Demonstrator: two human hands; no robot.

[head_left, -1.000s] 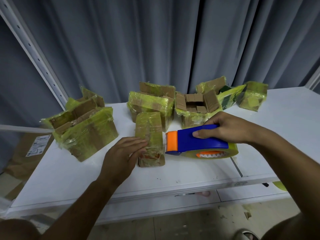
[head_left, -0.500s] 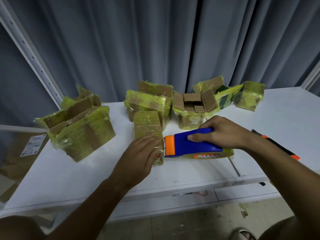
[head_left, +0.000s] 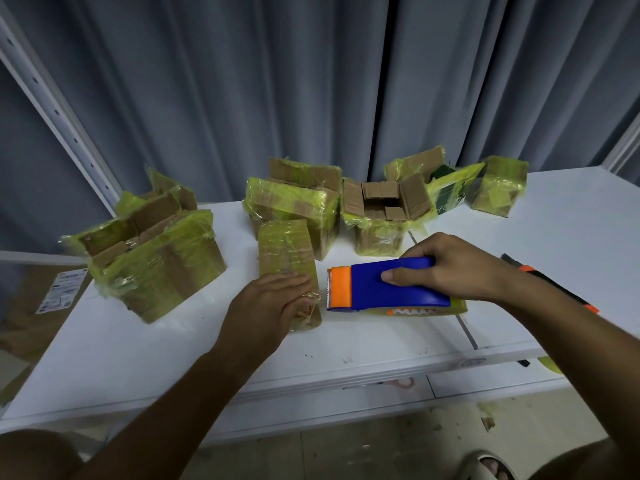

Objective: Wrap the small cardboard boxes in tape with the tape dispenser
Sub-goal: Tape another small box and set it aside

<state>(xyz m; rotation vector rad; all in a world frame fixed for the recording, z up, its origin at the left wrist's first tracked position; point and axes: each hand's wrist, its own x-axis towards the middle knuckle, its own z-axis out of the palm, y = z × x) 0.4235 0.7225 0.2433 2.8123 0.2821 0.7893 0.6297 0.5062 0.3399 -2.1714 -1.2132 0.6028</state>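
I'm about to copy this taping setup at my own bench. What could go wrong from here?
The left hand presses the small wrapped box right beside the serrated cutter end of the tape dispenser, so fingers could get nicked. The right hand grips the dispenser near the table seam, where it might snag.

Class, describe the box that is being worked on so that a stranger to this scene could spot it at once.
On the white table in front of the grey curtain, find the blue and orange tape dispenser. Just to its left lies a small flat cardboard box fully wrapped in yellowish tape. Unlike the open-flapped boxes behind it, it is closed, with the left hand resting on it.
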